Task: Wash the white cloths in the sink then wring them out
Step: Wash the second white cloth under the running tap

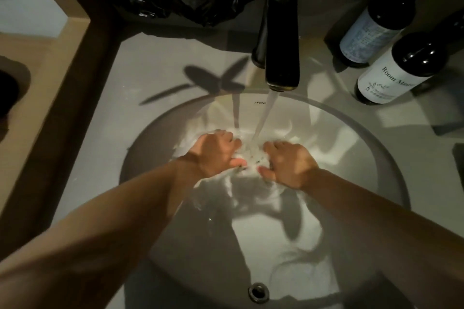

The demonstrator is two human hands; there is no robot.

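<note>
Cloth: I have the white cloth [247, 158] bunched between both hands, low in the sink [351, 133], right under the stream so the water [263, 118] runs through the part I'm rubbing
Left hand [216, 153]: grip closed on the cloth's left end, knuckles up
Right hand [288, 163]: grip closed on the other end, close to the left to scrub fabric on fabric
Faucet [282, 32]: running
Bottles [394, 68]: on the tabletop, well clear of the splash
Stage: washing, I judge; wringing not yet begun
</note>
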